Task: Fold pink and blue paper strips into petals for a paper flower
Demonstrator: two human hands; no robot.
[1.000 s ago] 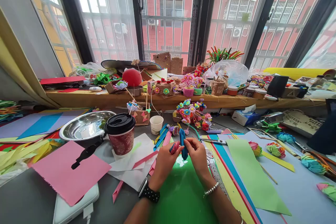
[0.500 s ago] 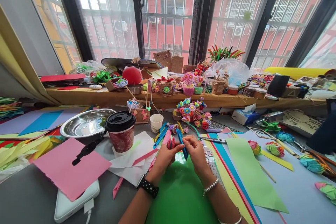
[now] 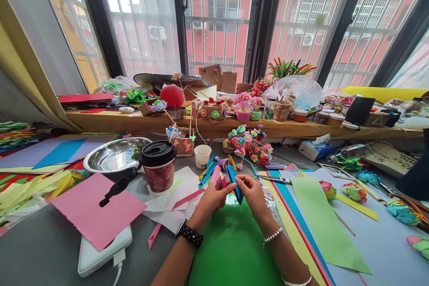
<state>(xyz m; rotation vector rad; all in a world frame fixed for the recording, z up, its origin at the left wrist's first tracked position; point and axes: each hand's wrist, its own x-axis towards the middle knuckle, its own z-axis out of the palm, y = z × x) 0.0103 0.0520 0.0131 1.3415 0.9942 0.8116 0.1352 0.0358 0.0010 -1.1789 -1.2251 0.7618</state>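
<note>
Left hand (image 3: 214, 196) grips pleated pink paper (image 3: 220, 182), its lower part hidden by the palm, while the right hand (image 3: 252, 192) pinches a creased blue paper piece (image 3: 234, 184) above the far end of the green mat (image 3: 234, 250). Glossy and smooth, this stretches openly below both hands, its near edge cut off; coloured sheets (image 3: 292, 224) flank its right edge.

Legible text: none | beige item (image 3: 389, 160): lettering unreadable | window frame (image 3: 259, 31): tiny marks, unreadable

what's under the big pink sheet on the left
A white device pokes out past the pink sheet's lower edge, with a white cable at its corner. The rest of the device, and anything else beneath, is covered.
</note>
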